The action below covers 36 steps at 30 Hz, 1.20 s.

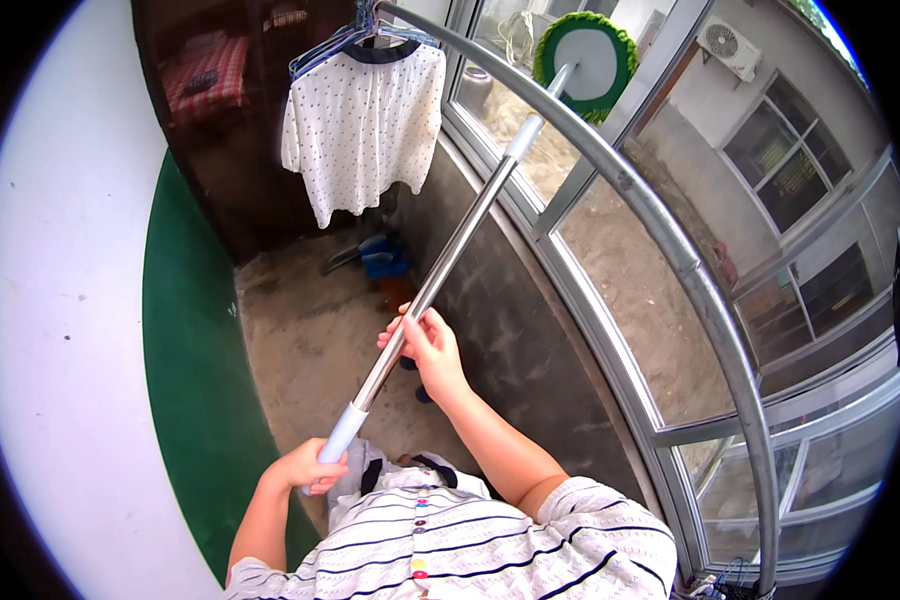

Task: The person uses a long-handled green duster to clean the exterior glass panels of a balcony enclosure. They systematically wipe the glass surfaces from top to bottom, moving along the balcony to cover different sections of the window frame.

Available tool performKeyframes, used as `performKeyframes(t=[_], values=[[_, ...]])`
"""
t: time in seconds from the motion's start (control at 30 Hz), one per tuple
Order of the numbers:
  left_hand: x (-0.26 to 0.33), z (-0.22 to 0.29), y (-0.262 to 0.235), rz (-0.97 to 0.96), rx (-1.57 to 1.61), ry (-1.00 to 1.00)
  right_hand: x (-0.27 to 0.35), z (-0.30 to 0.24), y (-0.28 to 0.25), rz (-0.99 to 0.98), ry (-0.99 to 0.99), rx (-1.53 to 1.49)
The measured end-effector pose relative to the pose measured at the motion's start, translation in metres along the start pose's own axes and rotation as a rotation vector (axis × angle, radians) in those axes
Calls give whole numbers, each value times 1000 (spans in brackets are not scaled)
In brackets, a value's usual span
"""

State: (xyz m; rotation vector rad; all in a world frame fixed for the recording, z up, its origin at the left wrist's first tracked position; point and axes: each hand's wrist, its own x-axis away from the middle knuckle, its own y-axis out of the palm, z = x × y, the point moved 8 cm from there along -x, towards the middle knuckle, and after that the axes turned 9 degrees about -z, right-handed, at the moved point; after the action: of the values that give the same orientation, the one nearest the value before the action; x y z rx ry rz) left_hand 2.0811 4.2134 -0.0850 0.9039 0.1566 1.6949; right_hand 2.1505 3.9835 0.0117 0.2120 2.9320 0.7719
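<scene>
A flat round mop (458,238) with a long silver pole slants up and to the right in front of me. My left hand (305,467) is wrapped round the pale grey grip at its lower end. Higher up, my right hand (425,345) holds the metal pole with the fingers curled round it. The round mop head (584,62), grey-white with a green fringe, is up at the window panes (515,110), beyond the metal rail. Whether it touches the glass I cannot tell.
A curved metal rail (670,235) runs overhead along the windows. From its far end hangs a white dotted shirt (367,130) on several hangers. A green-and-white wall (195,370) stands at left, a dark low wall (510,330) at right. Blue things (380,257) lie on the floor.
</scene>
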Motion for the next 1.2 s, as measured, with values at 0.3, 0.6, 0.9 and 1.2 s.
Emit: performKeyframes(t=[0.3, 0.6, 0.9, 1.2], values=[[-86, 138, -38, 1, -313, 263, -108, -101, -18, 5, -270, 181], [-179, 370, -18, -186, -352, 586, -258, -293, -28, 67, -642, 467], [-228, 482, -10, -269, -261, 667, -360, -370, -44, 88, -691, 441], [-245, 471, -58, -186, -179, 576, -416, -315, -61, 58, -608, 436]])
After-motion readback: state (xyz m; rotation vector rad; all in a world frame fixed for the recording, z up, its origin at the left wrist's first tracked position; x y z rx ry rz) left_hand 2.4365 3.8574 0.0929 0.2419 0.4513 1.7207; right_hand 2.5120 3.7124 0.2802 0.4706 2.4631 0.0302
